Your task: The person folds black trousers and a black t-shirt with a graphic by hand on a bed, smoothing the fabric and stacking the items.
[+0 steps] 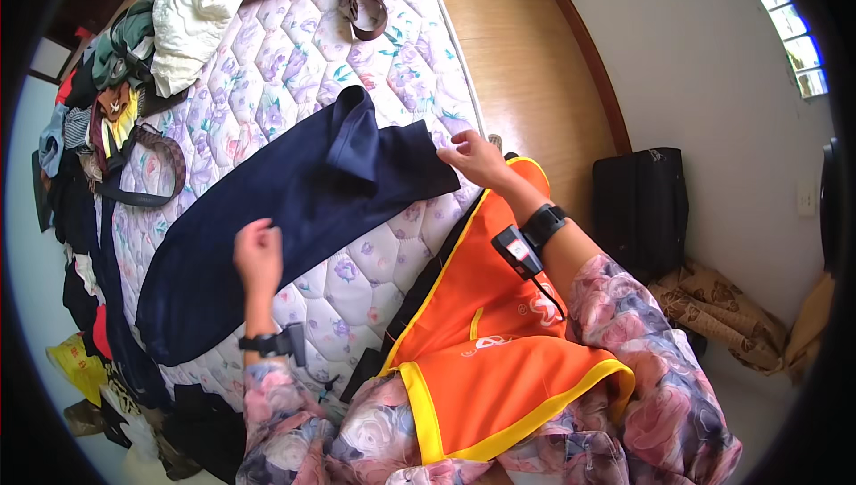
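Navy blue trousers (267, 191) lie stretched slantwise across the mattress, one leg end folded up at the far side and the other lying toward the right. At the corner of that right-hand leg end, my right hand (477, 160) has its thumb and fingers pinched on the cloth. My left hand (259, 253) is over the near edge of the trousers, its fingers curled in and slightly blurred. I see no cloth in it. Both wrists carry black straps with small devices. An orange apron with yellow trim (499, 307) covers my front.
The flowered quilted mattress (339, 293) carries heaped clothes along its left side, with a white cloth (201, 12) on top. A checked strap (169, 168) and a brown leather strap (366, 17) lie on it. A black suitcase (640, 209) stands against the wall at right.
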### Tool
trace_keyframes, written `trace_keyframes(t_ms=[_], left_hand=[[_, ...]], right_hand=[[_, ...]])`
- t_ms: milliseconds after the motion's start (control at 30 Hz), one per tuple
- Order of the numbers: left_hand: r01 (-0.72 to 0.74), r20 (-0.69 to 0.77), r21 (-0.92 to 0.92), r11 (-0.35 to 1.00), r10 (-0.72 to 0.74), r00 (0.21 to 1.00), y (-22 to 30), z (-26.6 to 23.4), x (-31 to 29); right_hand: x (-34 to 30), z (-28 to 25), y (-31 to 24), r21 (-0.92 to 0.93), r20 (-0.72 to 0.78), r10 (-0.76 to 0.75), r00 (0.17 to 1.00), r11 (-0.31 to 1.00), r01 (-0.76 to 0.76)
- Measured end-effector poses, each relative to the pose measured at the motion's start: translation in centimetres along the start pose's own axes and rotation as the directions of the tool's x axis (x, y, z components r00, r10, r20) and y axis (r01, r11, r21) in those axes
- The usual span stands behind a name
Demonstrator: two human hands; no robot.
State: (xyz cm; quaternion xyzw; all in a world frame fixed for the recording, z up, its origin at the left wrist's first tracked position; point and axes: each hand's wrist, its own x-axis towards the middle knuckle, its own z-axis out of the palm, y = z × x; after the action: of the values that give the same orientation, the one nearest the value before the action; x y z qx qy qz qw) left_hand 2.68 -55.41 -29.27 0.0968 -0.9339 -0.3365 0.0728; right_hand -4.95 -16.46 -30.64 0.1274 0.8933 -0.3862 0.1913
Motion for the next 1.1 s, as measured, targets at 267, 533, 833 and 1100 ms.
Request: trace_keyframes(t_ms=[267,533,833,1100], left_hand=[[0.378,0.292,-0.271,0.885,-0.298,0.909,9.5,12.7,4.8],[0.108,0.156,-0.886,0.452,0.071,0.985,14.9,4.1,6.0],[-0.361,0.407,-0.305,0.881,0.464,0.787,16.6,15.8,0.5],[-0.247,0.274,-0.325,0.913,0.341,0.899,13.4,13.1,-4.3]], right_hand=[[3.1,1.3,-2.0,0.102,0.289,0.096,0.952,0.986,-0.131],[3.4,-0.3,-6.7,0.712,0.248,-0.348,0.904,0.698,0.073],[4.8,0.6,3.1,0.618,0.303,0.119,0.946,0.731,-0.29],[1.2,0.4,1.7,0.52,0.294,0.146,0.945,0.805,-0.286]])
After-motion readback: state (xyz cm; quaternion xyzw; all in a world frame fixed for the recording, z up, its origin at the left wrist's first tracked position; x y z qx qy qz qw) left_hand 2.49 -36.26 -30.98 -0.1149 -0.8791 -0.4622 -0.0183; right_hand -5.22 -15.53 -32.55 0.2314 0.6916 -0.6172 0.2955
